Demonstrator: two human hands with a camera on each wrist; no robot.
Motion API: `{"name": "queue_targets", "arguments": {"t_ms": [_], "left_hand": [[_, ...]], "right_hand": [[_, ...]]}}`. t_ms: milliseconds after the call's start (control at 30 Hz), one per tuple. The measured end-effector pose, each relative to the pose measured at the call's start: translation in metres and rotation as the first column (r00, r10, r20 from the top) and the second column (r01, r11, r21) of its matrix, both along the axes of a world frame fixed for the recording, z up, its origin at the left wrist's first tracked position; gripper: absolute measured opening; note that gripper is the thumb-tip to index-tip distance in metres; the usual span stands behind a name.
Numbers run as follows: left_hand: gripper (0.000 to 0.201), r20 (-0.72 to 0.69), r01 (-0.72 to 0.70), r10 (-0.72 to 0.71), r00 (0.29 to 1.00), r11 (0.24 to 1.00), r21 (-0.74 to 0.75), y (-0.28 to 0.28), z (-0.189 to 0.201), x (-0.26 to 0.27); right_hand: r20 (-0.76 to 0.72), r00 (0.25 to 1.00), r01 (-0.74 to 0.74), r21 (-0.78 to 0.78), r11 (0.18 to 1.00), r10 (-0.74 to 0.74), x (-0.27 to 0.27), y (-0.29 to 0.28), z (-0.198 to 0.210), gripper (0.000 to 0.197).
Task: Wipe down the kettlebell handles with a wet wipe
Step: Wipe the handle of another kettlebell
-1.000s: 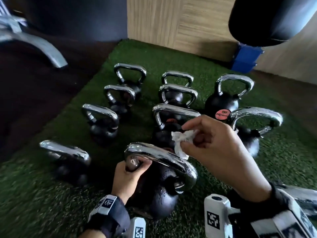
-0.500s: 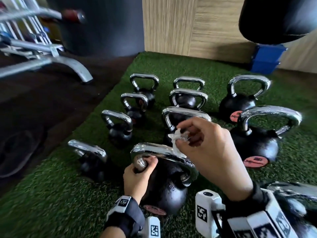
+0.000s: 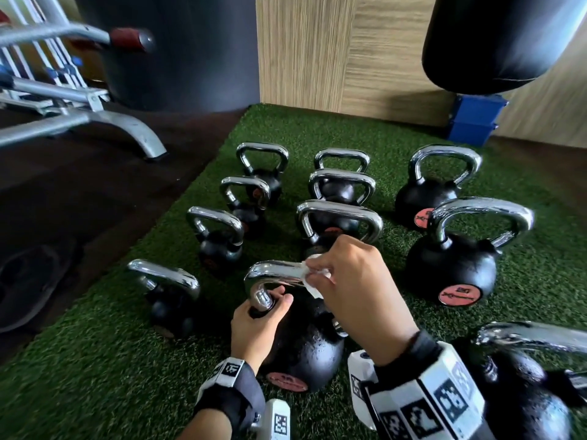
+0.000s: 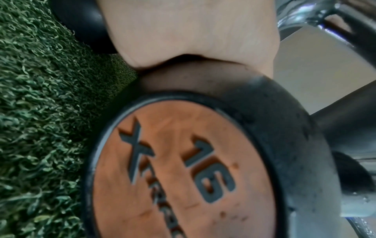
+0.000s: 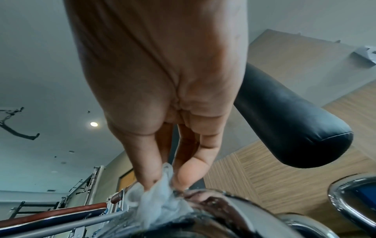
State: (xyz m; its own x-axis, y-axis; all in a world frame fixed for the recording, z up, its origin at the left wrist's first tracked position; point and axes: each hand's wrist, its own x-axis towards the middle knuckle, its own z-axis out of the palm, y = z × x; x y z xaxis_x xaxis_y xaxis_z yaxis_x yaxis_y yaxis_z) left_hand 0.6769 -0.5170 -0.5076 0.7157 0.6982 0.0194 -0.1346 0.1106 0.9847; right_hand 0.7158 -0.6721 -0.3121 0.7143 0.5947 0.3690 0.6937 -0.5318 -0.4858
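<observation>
The nearest kettlebell (image 3: 305, 347) is black with a chrome handle (image 3: 273, 272) and stands on green turf. My left hand (image 3: 260, 315) grips the handle's left post. My right hand (image 3: 349, 281) pinches a crumpled white wet wipe (image 3: 313, 282) and presses it on top of the handle. In the right wrist view the thumb and fingers hold the wipe (image 5: 156, 198) against the wet chrome handle (image 5: 213, 207). The left wrist view shows the orange "16" badge (image 4: 179, 173) on the kettlebell's body and only my left palm (image 4: 193, 32).
Several other chrome-handled kettlebells stand in rows on the turf (image 3: 95, 360), one large one at the right (image 3: 454, 265) and another at the lower right (image 3: 524, 385). A black punching bag (image 3: 502, 39) hangs above. A bench frame (image 3: 79, 119) and blue box (image 3: 473, 122) stand behind.
My right hand has come down and pressed the wipe onto the handle's top, where it had hovered just above. The left hand has kept its grip. My head view has shifted left.
</observation>
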Motion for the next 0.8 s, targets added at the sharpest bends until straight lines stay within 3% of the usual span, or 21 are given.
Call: {"name": "queue_targets", "arguments": {"t_ms": [200,400,467,633,800], "left_hand": [[0.039,-0.018,0.012,-0.012,1.0,1.0,-0.005,0.002,-0.004,0.002],[0.034,-0.009,0.0,0.0,1.0,1.0,-0.018,0.001,-0.002,0.001],[0.024,-0.014,0.009,-0.009,1.0,1.0,-0.018,0.0,-0.001,0.001],[0.007,-0.038,0.014,-0.015,0.999,1.0,-0.023,0.0,-0.001,0.001],[0.01,-0.043,0.007,-0.009,0.999,0.999,-0.044,-0.001,0.003,0.0]], "right_hand": [[-0.036,0.986,0.167,0.102,0.981,-0.164,-0.003,-0.036,-0.011,0.015],[0.011,0.979,0.194,0.224,0.955,-0.202,-0.009,-0.037,-0.024,0.02],[-0.024,0.97,0.24,0.286,0.927,-0.244,-0.009,-0.043,-0.036,0.019],[-0.307,0.904,0.407,0.413,0.815,-0.297,-0.006,-0.063,-0.078,0.021],[-0.62,0.781,0.515,0.568,0.642,-0.078,-0.006,-0.067,-0.114,0.023]]}}
